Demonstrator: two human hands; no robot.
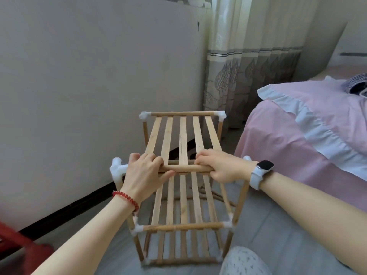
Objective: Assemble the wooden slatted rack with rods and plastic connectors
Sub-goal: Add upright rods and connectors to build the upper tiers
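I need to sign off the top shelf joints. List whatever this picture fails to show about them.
Head view only:
- Near right connector: mostly hidden behind the right hand and wrist, so its seating cannot be judged.
- Near rod: both ends covered by the left hand and the right hand.
- Near left connector: overexposed white, socket detail lost.
- Far connectors: too small and glary to check.

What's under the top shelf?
Under the top shelf are two more slatted shelves: the middle one and the bottom one. Hands and slats hide parts of them.
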